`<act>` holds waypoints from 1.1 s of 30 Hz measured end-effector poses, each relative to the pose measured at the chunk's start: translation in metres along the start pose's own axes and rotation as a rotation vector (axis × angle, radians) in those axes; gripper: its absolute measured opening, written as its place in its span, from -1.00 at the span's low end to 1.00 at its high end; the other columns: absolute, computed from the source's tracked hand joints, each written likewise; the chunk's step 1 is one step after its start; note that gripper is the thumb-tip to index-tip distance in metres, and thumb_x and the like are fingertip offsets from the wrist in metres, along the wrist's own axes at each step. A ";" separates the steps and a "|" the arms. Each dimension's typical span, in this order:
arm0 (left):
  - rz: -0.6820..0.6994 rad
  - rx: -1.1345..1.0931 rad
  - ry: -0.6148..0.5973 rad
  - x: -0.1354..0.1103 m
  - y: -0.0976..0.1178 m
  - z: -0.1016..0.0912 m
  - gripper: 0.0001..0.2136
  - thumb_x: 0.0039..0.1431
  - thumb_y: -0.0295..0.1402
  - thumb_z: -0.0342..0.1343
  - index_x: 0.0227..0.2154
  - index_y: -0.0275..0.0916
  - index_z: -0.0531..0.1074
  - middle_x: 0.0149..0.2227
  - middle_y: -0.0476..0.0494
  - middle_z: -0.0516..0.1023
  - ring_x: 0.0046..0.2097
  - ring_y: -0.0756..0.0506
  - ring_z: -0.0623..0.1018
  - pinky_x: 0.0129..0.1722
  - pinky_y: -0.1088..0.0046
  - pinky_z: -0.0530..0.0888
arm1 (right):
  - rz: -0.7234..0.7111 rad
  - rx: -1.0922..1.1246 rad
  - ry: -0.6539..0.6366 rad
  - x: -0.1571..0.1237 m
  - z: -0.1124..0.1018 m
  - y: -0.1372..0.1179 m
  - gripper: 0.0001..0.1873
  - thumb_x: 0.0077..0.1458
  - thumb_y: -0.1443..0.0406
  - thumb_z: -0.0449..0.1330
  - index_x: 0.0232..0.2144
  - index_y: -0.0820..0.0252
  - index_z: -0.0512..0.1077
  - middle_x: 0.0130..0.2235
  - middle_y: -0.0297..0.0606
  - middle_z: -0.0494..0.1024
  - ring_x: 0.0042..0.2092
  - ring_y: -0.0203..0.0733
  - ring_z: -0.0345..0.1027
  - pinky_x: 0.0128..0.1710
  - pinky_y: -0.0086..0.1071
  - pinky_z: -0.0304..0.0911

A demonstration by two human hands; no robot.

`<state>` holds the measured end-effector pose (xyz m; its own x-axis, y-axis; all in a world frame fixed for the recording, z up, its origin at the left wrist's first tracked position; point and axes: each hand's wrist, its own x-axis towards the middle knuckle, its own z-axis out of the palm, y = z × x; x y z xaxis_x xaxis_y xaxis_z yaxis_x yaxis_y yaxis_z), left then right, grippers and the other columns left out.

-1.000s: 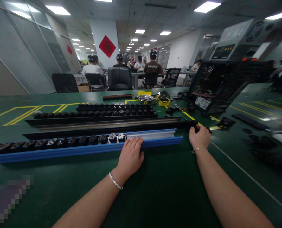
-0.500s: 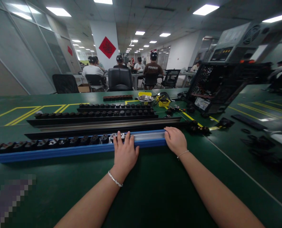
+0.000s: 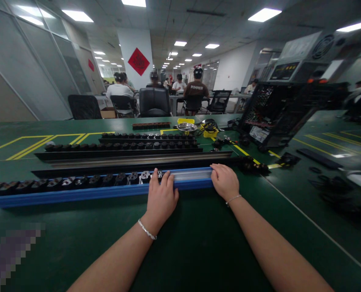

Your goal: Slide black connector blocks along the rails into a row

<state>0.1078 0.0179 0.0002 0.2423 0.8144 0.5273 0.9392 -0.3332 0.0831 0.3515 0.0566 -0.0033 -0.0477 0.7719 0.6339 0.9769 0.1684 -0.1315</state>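
Observation:
A long blue rail (image 3: 74,198) lies across the green table in front of me, with a row of black socket-like modules (image 3: 108,180) seated along its channel. My left hand (image 3: 162,194) rests over the rail with fingers stretched and apart, its fingertips at the right-most module, which they partly cover. To the right of that hand a pale stretch of channel (image 3: 192,174) shows without modules. My right hand (image 3: 225,181) is closed around the rail's right end, its fingers curled over the far side and hiding the tip.
Behind lie dark rails (image 3: 119,153), some carrying similar modules. An opened computer case (image 3: 271,109) stands at right, near a metal dish (image 3: 186,127) and a yellow bin (image 3: 210,132) with cables. Black parts (image 3: 332,182) lie far right. People (image 3: 196,87) sit beyond the table.
My left hand has slid slightly right along the rail, uncovering more of a module beside its fingers. My right hand stays at the rail's end.

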 end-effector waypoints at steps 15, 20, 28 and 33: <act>0.086 -0.080 -0.032 0.002 -0.001 -0.002 -0.61 0.17 -0.35 0.01 0.06 -0.28 0.37 0.16 -0.18 0.37 0.30 -0.39 0.10 0.19 -0.01 0.26 | 0.021 0.015 -0.024 0.001 -0.002 -0.001 -0.61 0.15 0.33 -0.05 -0.13 0.26 0.52 -0.06 -0.16 0.56 0.01 -0.09 0.36 0.07 -0.19 0.20; 0.070 -0.053 -0.017 0.000 0.002 -0.003 -0.62 0.15 -0.37 0.02 0.05 -0.25 0.37 0.26 -0.23 0.22 0.31 -0.38 0.07 0.20 0.01 0.24 | 0.009 0.013 -0.020 0.001 -0.003 0.000 -0.62 0.15 0.33 -0.04 -0.13 0.27 0.52 -0.07 -0.15 0.56 0.01 -0.09 0.36 0.06 -0.19 0.21; -0.111 0.066 0.016 -0.007 0.006 0.002 -0.40 0.13 -0.28 0.04 0.20 -0.47 0.13 0.20 -0.61 0.22 0.24 -0.42 0.22 0.19 -0.05 0.16 | -0.001 0.020 -0.013 0.001 -0.002 0.001 -0.62 0.12 0.34 -0.03 -0.14 0.25 0.53 -0.08 -0.17 0.56 -0.01 -0.08 0.37 0.06 -0.20 0.21; -0.076 0.084 0.003 -0.007 0.006 0.002 -0.42 0.14 -0.27 0.02 0.19 -0.43 0.15 0.15 -0.53 0.30 0.22 -0.39 0.25 0.21 -0.05 0.11 | 0.006 0.005 -0.011 0.002 -0.001 -0.001 -0.62 0.13 0.35 -0.04 -0.15 0.29 0.53 -0.08 -0.15 0.57 -0.01 -0.09 0.37 0.05 -0.22 0.20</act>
<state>0.1124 0.0110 -0.0044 0.1689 0.8343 0.5248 0.9719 -0.2296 0.0522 0.3507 0.0568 -0.0010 -0.0439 0.7796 0.6247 0.9761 0.1666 -0.1394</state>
